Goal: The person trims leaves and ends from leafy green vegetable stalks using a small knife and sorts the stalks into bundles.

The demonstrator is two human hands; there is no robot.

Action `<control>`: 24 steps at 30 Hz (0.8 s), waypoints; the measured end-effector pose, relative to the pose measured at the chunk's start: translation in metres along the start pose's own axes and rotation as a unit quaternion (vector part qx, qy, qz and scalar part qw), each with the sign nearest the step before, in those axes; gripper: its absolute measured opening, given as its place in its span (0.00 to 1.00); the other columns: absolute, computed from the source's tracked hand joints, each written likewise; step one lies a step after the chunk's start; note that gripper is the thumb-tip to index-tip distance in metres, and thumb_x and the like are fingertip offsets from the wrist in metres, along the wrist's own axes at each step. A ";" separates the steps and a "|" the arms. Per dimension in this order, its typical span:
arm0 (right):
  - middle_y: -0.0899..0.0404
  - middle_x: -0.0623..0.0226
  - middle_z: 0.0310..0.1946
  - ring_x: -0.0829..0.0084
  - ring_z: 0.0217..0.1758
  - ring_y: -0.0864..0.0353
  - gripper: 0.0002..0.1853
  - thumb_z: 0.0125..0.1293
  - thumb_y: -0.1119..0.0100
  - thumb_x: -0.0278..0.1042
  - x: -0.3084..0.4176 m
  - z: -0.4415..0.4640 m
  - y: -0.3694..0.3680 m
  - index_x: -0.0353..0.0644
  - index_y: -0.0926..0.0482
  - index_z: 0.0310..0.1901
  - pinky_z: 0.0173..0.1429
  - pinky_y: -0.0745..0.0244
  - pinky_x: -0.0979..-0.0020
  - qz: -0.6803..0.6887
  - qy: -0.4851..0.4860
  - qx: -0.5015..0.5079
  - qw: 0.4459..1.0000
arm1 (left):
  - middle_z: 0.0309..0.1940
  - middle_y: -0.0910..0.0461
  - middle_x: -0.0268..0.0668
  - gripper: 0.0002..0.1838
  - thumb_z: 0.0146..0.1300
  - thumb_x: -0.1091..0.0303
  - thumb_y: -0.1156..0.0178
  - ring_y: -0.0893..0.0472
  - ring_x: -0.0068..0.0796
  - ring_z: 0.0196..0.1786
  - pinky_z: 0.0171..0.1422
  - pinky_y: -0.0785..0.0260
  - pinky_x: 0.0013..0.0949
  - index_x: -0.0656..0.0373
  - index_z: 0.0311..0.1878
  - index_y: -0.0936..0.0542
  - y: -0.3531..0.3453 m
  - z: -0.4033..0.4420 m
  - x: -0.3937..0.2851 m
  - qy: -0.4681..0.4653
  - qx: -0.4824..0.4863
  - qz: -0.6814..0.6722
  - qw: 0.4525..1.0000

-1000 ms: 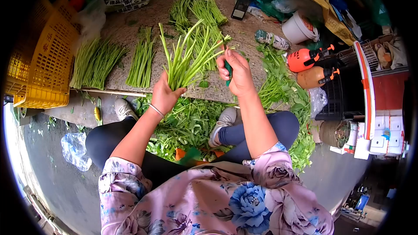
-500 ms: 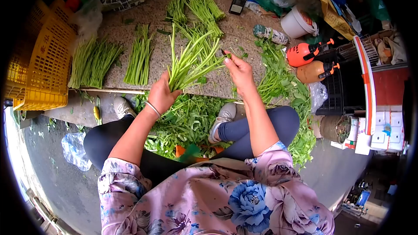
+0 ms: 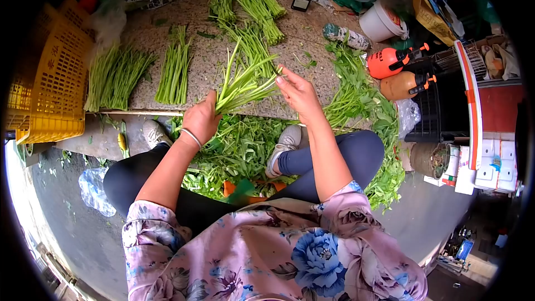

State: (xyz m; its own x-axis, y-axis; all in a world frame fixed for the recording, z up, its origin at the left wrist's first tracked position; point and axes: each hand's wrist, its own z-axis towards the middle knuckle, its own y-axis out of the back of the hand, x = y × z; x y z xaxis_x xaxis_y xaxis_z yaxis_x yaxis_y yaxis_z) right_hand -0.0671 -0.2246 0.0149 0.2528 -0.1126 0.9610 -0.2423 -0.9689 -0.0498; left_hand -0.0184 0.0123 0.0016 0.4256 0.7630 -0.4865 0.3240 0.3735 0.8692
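Observation:
My left hand, with a bracelet at the wrist, is closed around the lower end of a loose bunch of green vegetable stems. The stems fan out up and to the right, above the edge of the stone slab. At their tips my right hand has thumb and forefinger pinched together. A small dark thing shows at those fingertips; its kind is unclear. Beyond the held bunch lies a pile of trimmed stems. Two more stem bundles, a narrow one and a wide one, lie to the left.
Leafy greens heap between my legs, and more greens trail down the right side. A yellow crate stands at left. On the right are a red spray bottle, an orange one and a white bucket.
Both hands have shifted slightly left, the right one a little more. The held stems are gathered lower and closer, their tips still near my right fingertips.

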 end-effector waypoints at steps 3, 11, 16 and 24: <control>0.32 0.78 0.23 0.88 0.21 0.44 0.23 0.60 0.42 0.37 -0.013 0.011 0.004 0.35 0.31 0.55 0.23 0.47 0.83 -0.008 -0.011 -0.020 1.000 | 0.24 0.24 0.50 0.20 0.49 0.70 0.40 0.23 0.52 0.31 0.35 0.32 0.48 0.59 0.41 0.39 -0.001 -0.001 0.003 -0.008 0.006 0.016 1.000; 0.21 0.61 0.36 0.76 0.37 0.25 0.27 0.55 0.37 0.38 -0.081 0.006 0.073 0.31 0.31 0.54 0.44 0.32 0.77 -0.290 0.023 -0.246 0.924 | 0.29 0.23 0.52 0.29 0.42 0.70 0.33 0.23 0.52 0.35 0.40 0.31 0.43 0.64 0.47 0.36 -0.010 0.001 0.024 0.023 -0.022 -0.122 0.992; 0.23 0.59 0.38 0.77 0.36 0.24 0.28 0.51 0.34 0.38 -0.037 -0.013 0.017 0.30 0.30 0.50 0.29 0.29 0.78 -0.073 -0.051 -0.178 0.980 | 0.36 0.22 0.49 0.31 0.40 0.72 0.31 0.21 0.40 0.40 0.47 0.30 0.34 0.66 0.49 0.33 -0.005 0.002 0.013 0.055 -0.010 -0.278 0.959; 0.27 0.70 0.24 0.83 0.17 0.31 0.14 0.54 0.36 0.38 -0.012 0.020 -0.067 0.38 0.28 0.32 0.13 0.47 0.85 0.057 -0.051 -0.086 0.993 | 0.36 0.22 0.41 0.28 0.42 0.76 0.31 0.23 0.28 0.37 0.45 0.29 0.28 0.67 0.48 0.33 -0.014 0.007 0.008 0.069 0.035 -0.385 0.920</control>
State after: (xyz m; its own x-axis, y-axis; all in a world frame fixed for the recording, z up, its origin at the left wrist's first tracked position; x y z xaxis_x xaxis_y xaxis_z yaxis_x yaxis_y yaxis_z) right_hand -0.0356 -0.1627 0.0011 0.3055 -0.2505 0.9186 -0.4294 -0.8973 -0.1019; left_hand -0.0137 0.0098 -0.0153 -0.0631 0.3484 -0.9352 0.5406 0.7996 0.2615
